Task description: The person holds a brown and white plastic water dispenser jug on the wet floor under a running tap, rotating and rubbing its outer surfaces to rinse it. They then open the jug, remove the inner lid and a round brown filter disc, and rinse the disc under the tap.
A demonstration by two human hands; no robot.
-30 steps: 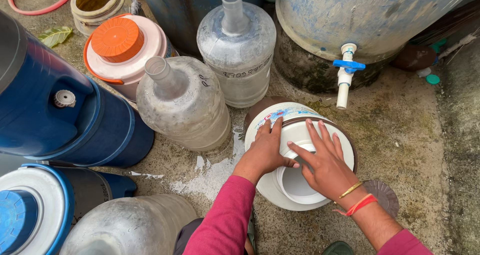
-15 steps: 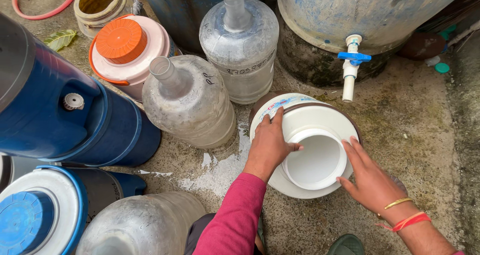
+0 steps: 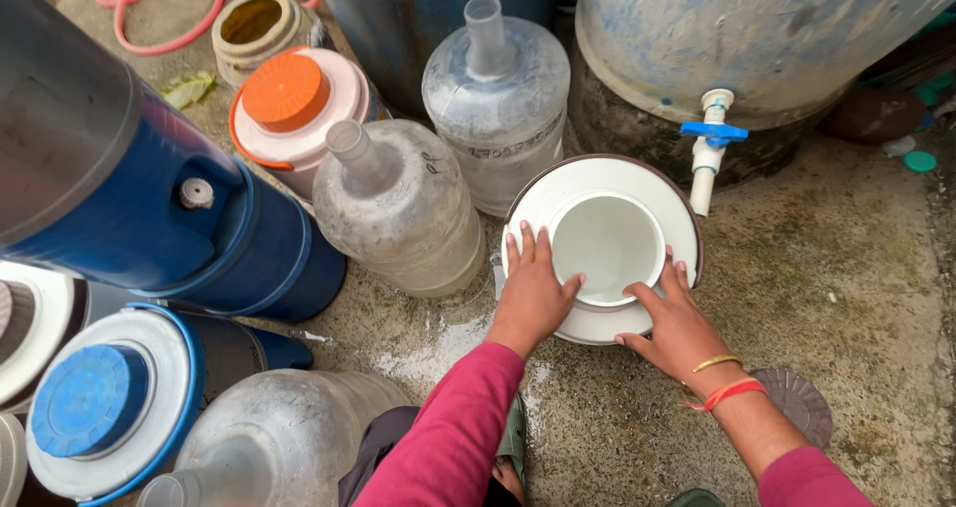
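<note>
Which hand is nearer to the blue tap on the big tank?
Right. The right hand rests on the white container rim below the blue tap; the left hand is farther left.

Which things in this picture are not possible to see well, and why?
Head view:
- White container: its side walls lie hidden below its own rim; left hand and right hand cover the near rim.
- Big blue-grey tank: top cut off by the frame edge.
- Tap: outlet too small to judge.

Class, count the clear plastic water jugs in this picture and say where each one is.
3. One clear jug stands upright at top centre, one leans beside the white container, one lies at the bottom left. Others may be hidden off frame.
</note>
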